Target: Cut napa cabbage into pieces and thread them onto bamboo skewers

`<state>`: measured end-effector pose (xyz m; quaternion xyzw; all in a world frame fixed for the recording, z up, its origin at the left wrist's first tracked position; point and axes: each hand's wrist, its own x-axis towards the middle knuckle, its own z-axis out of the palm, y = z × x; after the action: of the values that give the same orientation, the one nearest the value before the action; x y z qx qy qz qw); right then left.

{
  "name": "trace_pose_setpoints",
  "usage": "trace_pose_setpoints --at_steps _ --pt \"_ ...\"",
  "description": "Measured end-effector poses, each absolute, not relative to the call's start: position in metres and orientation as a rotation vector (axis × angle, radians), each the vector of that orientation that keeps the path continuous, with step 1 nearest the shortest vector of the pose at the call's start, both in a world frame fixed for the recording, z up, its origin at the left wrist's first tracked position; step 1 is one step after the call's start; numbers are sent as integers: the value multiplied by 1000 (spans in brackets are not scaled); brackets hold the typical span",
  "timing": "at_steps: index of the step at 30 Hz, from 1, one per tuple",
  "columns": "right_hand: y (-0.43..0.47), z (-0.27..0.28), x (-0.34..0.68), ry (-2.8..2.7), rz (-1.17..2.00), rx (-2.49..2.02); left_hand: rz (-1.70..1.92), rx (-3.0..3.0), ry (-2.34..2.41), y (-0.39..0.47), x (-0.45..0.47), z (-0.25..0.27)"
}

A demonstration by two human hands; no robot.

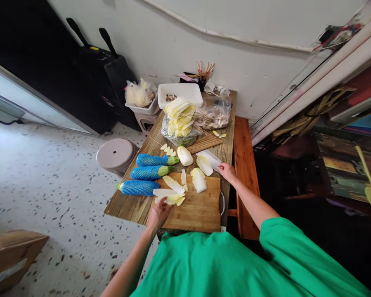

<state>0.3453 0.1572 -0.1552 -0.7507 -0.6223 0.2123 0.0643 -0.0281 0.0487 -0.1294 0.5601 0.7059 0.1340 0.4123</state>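
From where I stood, the work looked partly done: loose pale-yellow cabbage leaves [174, 185] lay on the rectangular wooden cutting board [193, 216] at lower centre, while a stubby white cabbage heart [185, 156] above it was still whole. The left hand [159, 212] touched the leaves from just below, its grip impossible to tell; the right hand [227, 171], right of centre, gripped a broad silvery cleaver [212, 157].
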Motion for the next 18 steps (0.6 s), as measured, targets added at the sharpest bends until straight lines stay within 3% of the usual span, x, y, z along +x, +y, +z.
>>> trace_pose_setpoints --at_steps 18 --pt "298 -161 323 -2111 229 -2257 363 1489 1768 34 -33 -118"
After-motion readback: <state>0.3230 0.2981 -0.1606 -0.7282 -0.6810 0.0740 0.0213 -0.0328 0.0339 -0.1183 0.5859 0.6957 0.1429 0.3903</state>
